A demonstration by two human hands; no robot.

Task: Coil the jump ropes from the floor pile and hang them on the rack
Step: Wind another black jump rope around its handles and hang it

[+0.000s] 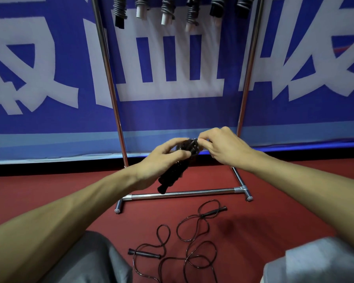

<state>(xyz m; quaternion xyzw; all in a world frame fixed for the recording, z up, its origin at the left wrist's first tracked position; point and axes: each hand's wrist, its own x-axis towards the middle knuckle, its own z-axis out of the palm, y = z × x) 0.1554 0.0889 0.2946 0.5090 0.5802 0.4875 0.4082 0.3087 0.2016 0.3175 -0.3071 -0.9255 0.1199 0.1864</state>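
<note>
Rope wound into a black bundle [176, 172] is held up in front of the rack [184, 194], between its two uprights and above its base bar, with the handles pointing down. The left hand [164, 158] is wrapped round the bundle's middle. The right hand [223, 148] pinches the cord at its top end, by the look of it tucking in or tightening the last turn. That is where I'd expect trouble: if the pinch slips before the end is locked, the turns could spring loose and the whole thing unwind. A weak finish might also come undone once hung beside the coils [189, 15] high on the rack. Getting up carries its own risk, since a loose rope [145, 254] sprawls on the floor [284, 201] just in front of the rack's base, its loops ready to snag a foot. Behind the rack hangs a blue banner [49, 123].
</note>
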